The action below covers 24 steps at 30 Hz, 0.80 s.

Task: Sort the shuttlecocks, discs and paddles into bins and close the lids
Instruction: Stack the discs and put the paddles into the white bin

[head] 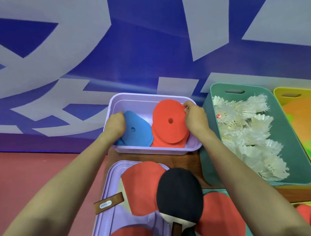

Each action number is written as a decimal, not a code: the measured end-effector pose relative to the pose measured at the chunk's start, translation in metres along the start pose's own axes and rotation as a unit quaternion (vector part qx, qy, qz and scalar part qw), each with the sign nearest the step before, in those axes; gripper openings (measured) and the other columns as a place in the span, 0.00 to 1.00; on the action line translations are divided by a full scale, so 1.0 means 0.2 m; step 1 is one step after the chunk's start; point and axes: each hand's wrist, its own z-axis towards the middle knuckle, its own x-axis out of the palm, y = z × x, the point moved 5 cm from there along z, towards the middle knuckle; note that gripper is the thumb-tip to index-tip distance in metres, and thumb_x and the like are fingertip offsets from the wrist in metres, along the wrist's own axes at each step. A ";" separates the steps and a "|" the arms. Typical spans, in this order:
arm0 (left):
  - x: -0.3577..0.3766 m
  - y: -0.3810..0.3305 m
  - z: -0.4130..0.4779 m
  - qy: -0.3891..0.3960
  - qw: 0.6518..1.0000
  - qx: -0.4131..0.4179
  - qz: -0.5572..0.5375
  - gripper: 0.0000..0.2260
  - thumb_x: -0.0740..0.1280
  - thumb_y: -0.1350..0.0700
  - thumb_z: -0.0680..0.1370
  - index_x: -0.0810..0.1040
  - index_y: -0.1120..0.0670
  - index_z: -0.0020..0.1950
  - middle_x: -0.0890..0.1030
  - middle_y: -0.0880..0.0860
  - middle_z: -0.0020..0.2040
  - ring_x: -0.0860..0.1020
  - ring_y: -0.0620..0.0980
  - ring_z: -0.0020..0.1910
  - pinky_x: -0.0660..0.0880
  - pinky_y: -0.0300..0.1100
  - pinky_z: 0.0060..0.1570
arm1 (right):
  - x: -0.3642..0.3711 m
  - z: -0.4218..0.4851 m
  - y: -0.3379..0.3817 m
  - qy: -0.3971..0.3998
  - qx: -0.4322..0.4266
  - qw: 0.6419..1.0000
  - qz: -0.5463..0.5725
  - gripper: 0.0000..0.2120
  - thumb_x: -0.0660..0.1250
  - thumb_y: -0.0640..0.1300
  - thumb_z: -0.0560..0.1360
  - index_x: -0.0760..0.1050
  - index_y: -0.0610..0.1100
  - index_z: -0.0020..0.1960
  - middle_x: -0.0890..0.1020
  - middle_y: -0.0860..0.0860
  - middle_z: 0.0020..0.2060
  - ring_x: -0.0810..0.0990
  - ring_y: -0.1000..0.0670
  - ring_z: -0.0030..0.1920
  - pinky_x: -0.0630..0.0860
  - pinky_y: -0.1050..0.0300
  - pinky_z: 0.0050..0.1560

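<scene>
Waiting at the near left, a flat lilac plastic lid (105, 192) with a brown strap tab (109, 202) has a red-faced table-tennis paddle (143, 188) and a black-faced table-tennis paddle (177, 190) lying across it. By my reckoning it cannot close anything until those are lifted off. Beyond it, on the wooden tabletop (193, 158), the left hand (116, 125) reaches into the shallow lilac plastic bin (154, 152). Its fingers curl over the left edge of a stack of flat blue discs with centre holes (137, 133), the fingertips hidden under the stack. Touching that stack on its right is a stack of flat red discs with centre holes (167, 124), the top one seemingly tilted up toward the back wall. The right hand (196, 117) pinches that disc's far right rim between thumb and fingertips. To do this well, I'd press both stacks flat and side by side so nothing stands above the bin's rim and the lid can seat. I'd release the red rim only once it lies level, or it may tip up. Further right, the teal plastic bin (212, 160) holds white feather shuttlecocks (252, 130) with no lid on it. The yellow plastic bin (282, 93) at the edge holds orange and green pieces I can't make out.
</scene>
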 end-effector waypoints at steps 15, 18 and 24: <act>0.14 -0.10 -0.09 0.151 0.981 0.042 0.113 0.16 0.60 0.57 0.79 0.73 0.56 0.66 0.74 0.56 0.65 0.72 0.57 0.63 0.71 0.49 0.60 | 0.25 0.08 -0.06 0.153 -0.013 0.969 -0.195 0.20 0.57 0.39 0.79 0.64 0.36 0.70 0.63 0.37 0.70 0.61 0.38 0.70 0.60 0.48 0.69; 0.08 -0.17 -0.15 0.103 0.993 0.049 0.038 0.16 0.61 0.55 0.79 0.72 0.55 0.67 0.74 0.55 0.66 0.71 0.56 0.65 0.68 0.47 0.60 | 0.28 0.03 -0.08 0.173 -0.016 0.974 -0.148 0.18 0.58 0.40 0.78 0.69 0.39 0.67 0.67 0.39 0.68 0.64 0.40 0.69 0.64 0.50 0.68; -0.03 -0.30 -0.53 -0.087 0.974 0.155 -0.138 0.13 0.64 0.60 0.77 0.76 0.56 0.61 0.76 0.54 0.61 0.72 0.55 0.62 0.67 0.44 0.60 | 0.12 -0.30 0.01 0.065 -0.102 0.993 0.017 0.19 0.62 0.38 0.77 0.70 0.41 0.67 0.71 0.44 0.65 0.68 0.44 0.66 0.64 0.53 0.68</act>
